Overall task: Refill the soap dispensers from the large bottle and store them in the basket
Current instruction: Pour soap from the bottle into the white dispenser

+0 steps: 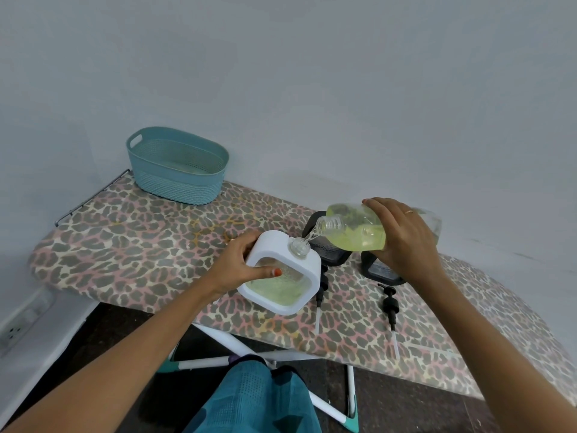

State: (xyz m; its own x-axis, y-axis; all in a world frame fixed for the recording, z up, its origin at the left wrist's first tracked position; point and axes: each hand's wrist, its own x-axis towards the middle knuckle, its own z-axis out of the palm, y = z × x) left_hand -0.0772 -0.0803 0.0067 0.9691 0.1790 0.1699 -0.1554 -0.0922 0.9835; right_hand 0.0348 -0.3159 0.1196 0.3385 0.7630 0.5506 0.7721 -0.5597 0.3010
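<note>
In the middle of the frame, the left hand [232,264] grips the white dispenser [271,242], fingers curled round its edge and thumb pressed on the clear front. The dispenser leans to the right; I cannot tell if its lower corner rests on the ironing board [140,245].

To the right, the right hand [402,239] is wrapped over the large bottle [359,231], which lies almost flat. Its mouth is just above the dispenser neck, and a thin stream [310,237] of yellow-green soap runs between them.

The dispenser looks about half full. To do this step well, I think the bottle mouth should stay close to the narrow neck and the tilt should be small, because a thick liquid comes suddenly and can run over the white frame. It is better to level the bottle a little before the neck fills.

Two black dispensers [331,254] stand behind, with two pumps [390,304] lying on the board below them. The basket [175,182] waits at the upper left, well apart.
</note>
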